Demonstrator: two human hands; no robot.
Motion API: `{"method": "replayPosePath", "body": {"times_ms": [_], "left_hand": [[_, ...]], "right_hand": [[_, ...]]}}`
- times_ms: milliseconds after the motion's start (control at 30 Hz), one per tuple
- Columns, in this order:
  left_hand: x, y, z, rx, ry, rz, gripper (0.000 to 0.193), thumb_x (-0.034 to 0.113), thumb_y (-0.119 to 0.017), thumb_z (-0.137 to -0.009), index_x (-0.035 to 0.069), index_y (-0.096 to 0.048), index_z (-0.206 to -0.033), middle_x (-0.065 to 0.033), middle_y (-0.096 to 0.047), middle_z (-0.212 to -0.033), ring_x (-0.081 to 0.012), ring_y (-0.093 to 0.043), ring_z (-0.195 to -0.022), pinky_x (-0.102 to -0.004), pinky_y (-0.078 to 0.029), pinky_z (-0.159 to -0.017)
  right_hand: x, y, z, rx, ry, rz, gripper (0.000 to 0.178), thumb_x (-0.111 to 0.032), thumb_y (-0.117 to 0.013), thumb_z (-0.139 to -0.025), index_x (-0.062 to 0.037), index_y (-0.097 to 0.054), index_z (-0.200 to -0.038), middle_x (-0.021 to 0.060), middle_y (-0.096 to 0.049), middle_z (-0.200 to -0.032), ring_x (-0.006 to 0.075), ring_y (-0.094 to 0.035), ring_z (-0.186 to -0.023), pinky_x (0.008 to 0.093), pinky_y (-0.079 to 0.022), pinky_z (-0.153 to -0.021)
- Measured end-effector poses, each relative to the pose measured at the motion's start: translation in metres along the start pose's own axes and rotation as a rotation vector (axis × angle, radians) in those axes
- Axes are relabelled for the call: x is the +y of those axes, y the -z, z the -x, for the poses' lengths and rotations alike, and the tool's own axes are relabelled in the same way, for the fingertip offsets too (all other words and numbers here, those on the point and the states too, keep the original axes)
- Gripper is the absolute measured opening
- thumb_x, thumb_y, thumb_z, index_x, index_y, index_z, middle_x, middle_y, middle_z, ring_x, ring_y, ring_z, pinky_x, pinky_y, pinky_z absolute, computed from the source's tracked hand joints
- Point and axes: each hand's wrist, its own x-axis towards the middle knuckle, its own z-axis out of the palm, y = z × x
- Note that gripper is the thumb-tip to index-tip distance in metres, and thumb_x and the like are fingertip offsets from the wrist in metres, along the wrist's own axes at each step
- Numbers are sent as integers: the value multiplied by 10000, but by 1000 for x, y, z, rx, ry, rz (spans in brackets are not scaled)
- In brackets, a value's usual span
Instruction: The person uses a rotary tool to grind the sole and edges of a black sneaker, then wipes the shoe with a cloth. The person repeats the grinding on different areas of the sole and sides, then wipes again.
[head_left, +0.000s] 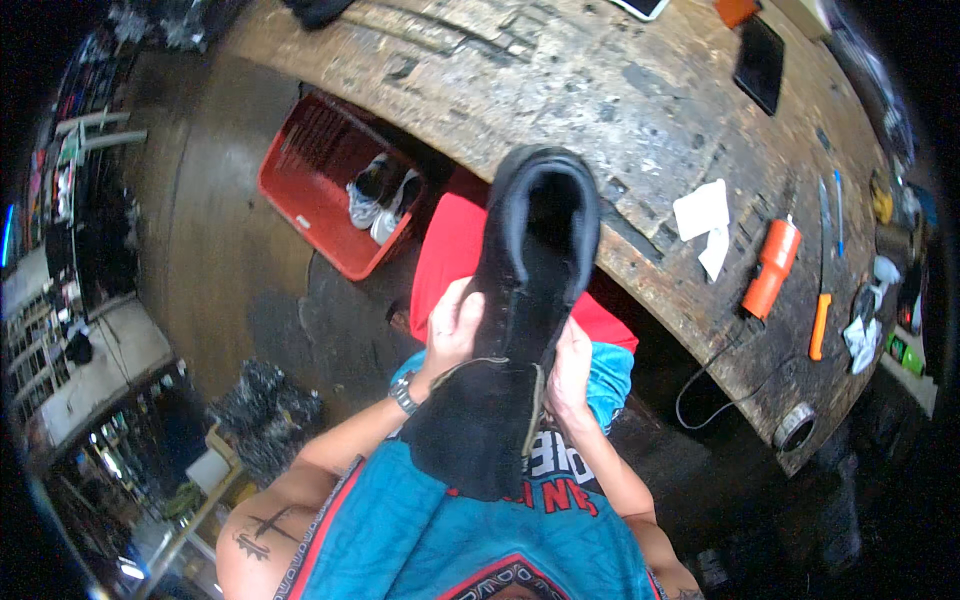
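A black shoe upper [515, 350] is stretched out in front of my torso, between my two hands. Its padded collar and dark opening lie at the far end, over the workbench edge. The near end flares wide, with pale raw edges along two seams. My left hand [455, 325] grips its left side, thumb on top and the other fingers partly hidden. On the opposite side, my right hand [570, 370] holds the edge, its fingers mostly underneath. Beneath the upper, a red cloth [445, 250] lies across my lap.
A worn wooden workbench [640, 110] carries white paper scraps [703, 213], an orange corded tool [772, 268], an orange-handled blade [821, 325], a tape roll [795, 428] and a black phone [760, 63]. Left of it, a red crate [300, 225] holds white shoes [370, 205]. A black plastic bag [262, 420] sits farther left.
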Motion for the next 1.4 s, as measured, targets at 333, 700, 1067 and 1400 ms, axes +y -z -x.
{"method": "replayPosePath", "body": {"times_ms": [333,700,1067,1400], "left_hand": [[22,-14,3,74,-28,-65,283,117,-587,-1024,-41,-607,-1258,-106,-708,-1034,-162,-643,-941,-313,-514,-857],[63,-15,14,-18,-255,-192,438,83,-701,-924,-37,-538,-1312,-197,-702,-1006,-285,-730,-928,-381,-553,-806],[82,-33,19,-21,-349,-336,538,81,-796,-841,-60,-517,-1279,-188,-703,-937,-307,-733,-786,-383,-580,-684],[85,-36,18,-2,-362,-338,533,131,-789,-861,-67,-517,-1274,-229,-719,-916,-370,-745,-788,-421,-592,-677]], "right_hand": [[-2,14,4,19,106,340,321,-284,-542,-1091,10,-665,-1132,20,-698,-1029,97,-620,-887,277,-528,-777],[39,113,32,57,-195,299,417,-305,-662,-1005,-11,-609,-1296,89,-673,-1234,188,-638,-1081,358,-530,-928],[2,232,153,30,-451,960,417,-315,-629,-1015,0,-615,-1288,126,-675,-1228,221,-641,-1093,372,-521,-934],[-6,277,200,-2,-555,1120,421,-324,-599,-1024,9,-619,-1281,161,-677,-1222,251,-644,-1104,385,-513,-939]]}}
